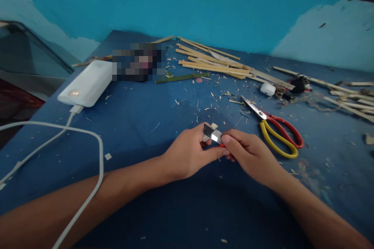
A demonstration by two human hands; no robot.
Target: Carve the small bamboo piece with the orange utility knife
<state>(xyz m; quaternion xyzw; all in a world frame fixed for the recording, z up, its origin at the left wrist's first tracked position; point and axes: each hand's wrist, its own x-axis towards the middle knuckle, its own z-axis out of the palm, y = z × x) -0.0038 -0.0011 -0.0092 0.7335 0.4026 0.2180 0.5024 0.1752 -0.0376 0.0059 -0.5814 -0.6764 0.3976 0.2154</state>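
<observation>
Head view: both hands meet at the near centre of the blue tabletop (pixel 140 124). The left hand (pixel 187 152) has its grip pinched on a small pale sliver (pixel 214 126). The right hand (pixel 251 156) has its grip closed on a knife (pixel 215 136), whose shiny blade points left and touches the sliver. Scissors (pixel 277 134) lie just right of the hands. Bamboo strips (pixel 213 64) lie far centre. A power bank (pixel 87 83) with its cable (pixel 97 140) sits far left.
</observation>
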